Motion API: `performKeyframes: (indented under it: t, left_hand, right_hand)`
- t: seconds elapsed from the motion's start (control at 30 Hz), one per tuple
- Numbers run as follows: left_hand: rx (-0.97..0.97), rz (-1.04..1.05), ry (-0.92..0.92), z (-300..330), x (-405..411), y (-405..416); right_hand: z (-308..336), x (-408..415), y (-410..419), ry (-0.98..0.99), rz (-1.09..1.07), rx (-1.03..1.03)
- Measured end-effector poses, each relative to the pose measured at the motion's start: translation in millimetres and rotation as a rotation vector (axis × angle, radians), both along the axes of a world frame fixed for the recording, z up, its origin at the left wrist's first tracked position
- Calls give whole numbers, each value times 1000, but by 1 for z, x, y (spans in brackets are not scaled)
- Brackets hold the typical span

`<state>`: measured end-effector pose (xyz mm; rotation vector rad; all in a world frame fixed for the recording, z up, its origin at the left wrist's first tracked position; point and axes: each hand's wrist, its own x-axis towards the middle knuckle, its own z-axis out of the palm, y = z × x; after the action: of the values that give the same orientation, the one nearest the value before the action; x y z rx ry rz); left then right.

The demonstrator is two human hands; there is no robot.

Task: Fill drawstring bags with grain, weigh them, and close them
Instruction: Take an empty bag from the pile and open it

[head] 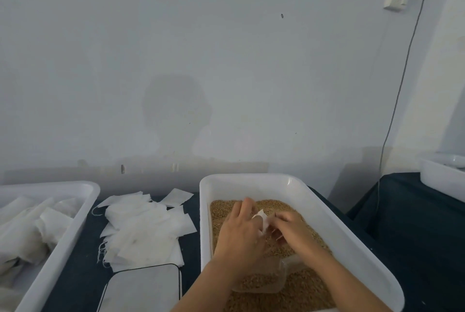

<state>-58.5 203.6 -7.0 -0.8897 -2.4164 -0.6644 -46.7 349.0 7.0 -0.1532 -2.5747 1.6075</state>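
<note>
A white tub [352,241] holds brown grain [309,294]. Over the grain my left hand [239,233] and my right hand [292,231] both pinch a small white drawstring bag [261,218] between them. A clear plastic scoop [266,281] with grain in it lies in the tub under my forearms. A heap of empty white bags [143,231] lies on the dark table to the left of the tub. The flat grey scale [143,289] sits at the front, below that heap.
At the far left a white tray [63,241] holds several white bags. Another white tub [442,178] stands at the right edge on a separate dark surface. A cable [400,85] hangs down the wall from a socket.
</note>
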Motion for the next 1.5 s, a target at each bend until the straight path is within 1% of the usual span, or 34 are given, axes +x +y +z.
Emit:
performKeyframes:
  t: [0.03,0.07,0.17,0.2,0.27,0.37,0.5,0.57,0.63,0.73,0.8,0.9,0.97,1.07,1.13,1.2,1.3,1.37,1.5]
  left_hand:
    - [25,7,24,1,-1,-1]
    - [38,16,42,2,-1,-2]
    - [40,17,24,3,-2,-2]
    - [52,26,5,4,-2,-1]
    - [117,84,-18,5,-2,-1]
    - [217,189,-16,9,0,-3]
    - [219,237,-47,9,0,-6]
    - [216,251,-33,10,0,-6]
    - [216,261,-18,10,0,-6]
    - [209,262,-30,7,-2,-7]
    - [188,239,-66,5,-4,-6]
    - [142,206,-134,3,-8,-6]
    - [105,187,-153,1,-11,-6]
    - [83,157,-162,-2,-14,-7]
    - [74,140,-169,-3,-16,-6]
    - [61,121,-179,-5,-17,-5]
    - [29,82,-182,-6,-17,-3]
    - [9,64,-181,-6,-16,-3]
    - [-12,37,-160,-6,-15,-4]
  right_hand:
    - [0,2,3,-16,29,49]
    - [1,4,8,-37,77,158]
    - [4,11,32,-159,297,660]
    - [4,13,39,-209,351,753]
    - [1,18,47,-268,408,825]
    - [-6,21,47,-161,429,939]
    - [-3,23,47,60,416,1101]
    - [2,23,51,181,370,1229]
    - [1,22,52,253,353,1307]
    - [-7,23,42,314,397,1343]
    - [-12,26,35,313,456,1304]
    - [-10,30,32,206,525,1123]
    - [-5,32,36,126,534,1007]
    - [11,35,50,52,489,878]
    - [25,39,62,-3,460,746]
    - [42,44,71,-18,434,686]
    - [66,46,80,22,362,676]
    - [79,44,83,42,308,729]
    - [93,37,82,5,233,867]
